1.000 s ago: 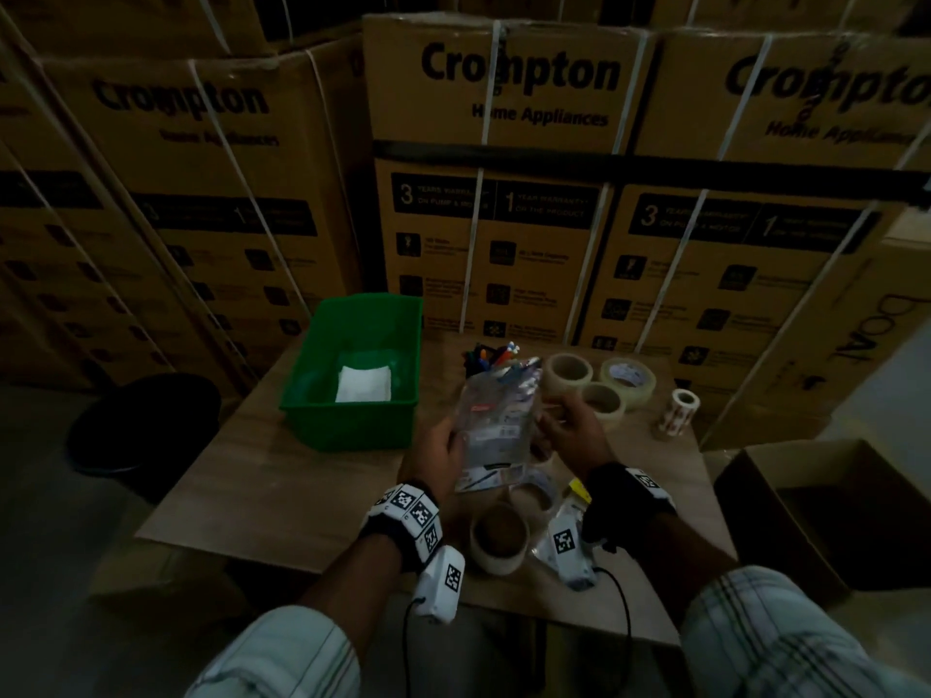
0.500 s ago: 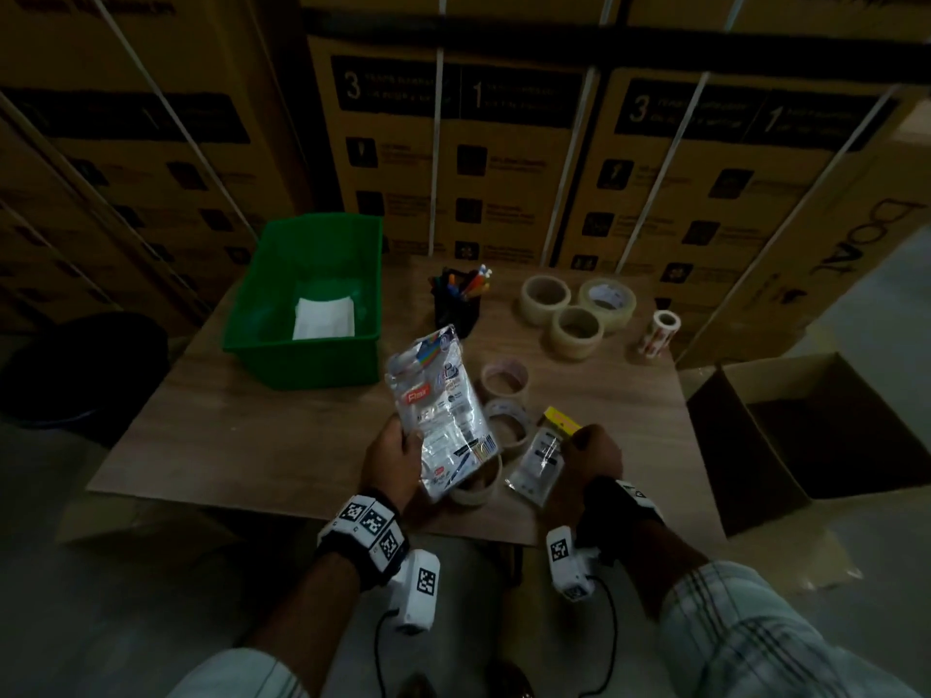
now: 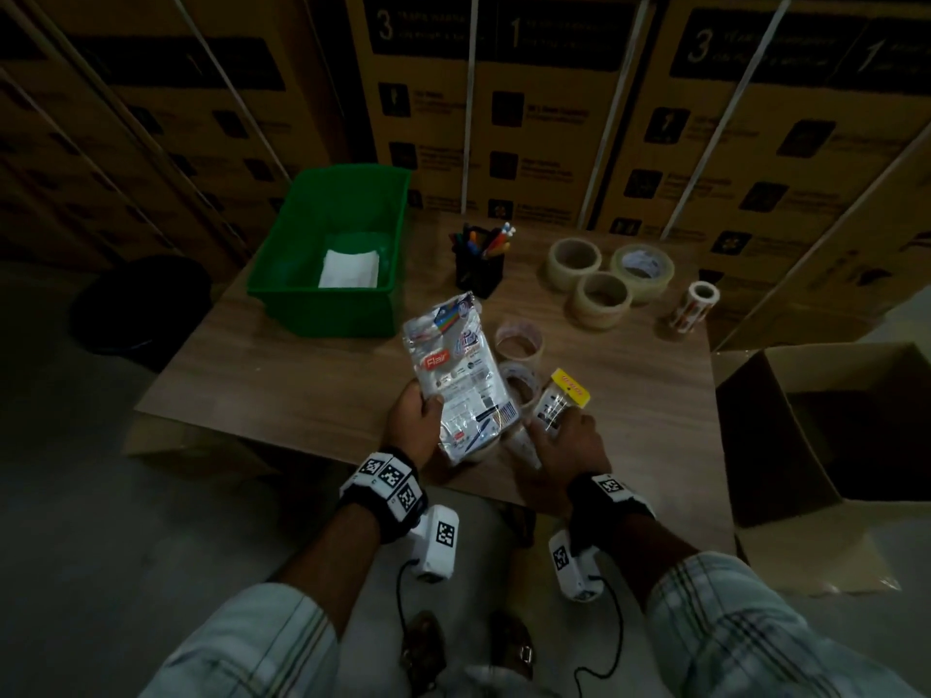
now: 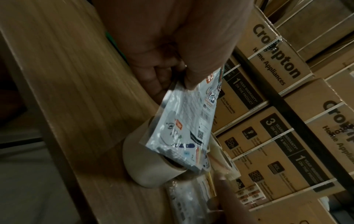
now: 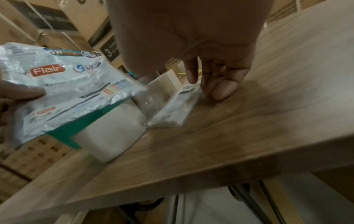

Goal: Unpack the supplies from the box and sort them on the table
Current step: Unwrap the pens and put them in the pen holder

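My left hand [image 3: 415,425] [image 4: 172,72] grips the lower end of a clear Flair pen packet [image 3: 456,375] [image 4: 182,128] [image 5: 67,91], tilted above the near table edge. Under the packet stands a pale tape roll [image 3: 483,445] [image 4: 145,163] [image 5: 113,133]. My right hand [image 3: 564,440] [image 5: 210,81] lies with straight fingers on a small clear packet with a yellow header [image 3: 559,400] [image 5: 178,106], which lies flat on the wooden table [image 3: 302,395]. Two more tape rolls [image 3: 519,340] sit just behind. The open cardboard box [image 3: 826,425] stands on the floor at the right.
A green bin [image 3: 282,274] holding white paper stands at the back left. Behind the packets are a black pen holder [image 3: 478,274], three tape rolls [image 3: 602,299] and a sticker roll [image 3: 697,304]. Stacked cartons wall the table's far side.
My right hand let go of the Flair packet and came down onto the small yellow-headed packet. My left hand brought the Flair packet lower and nearer. My view tilted down.
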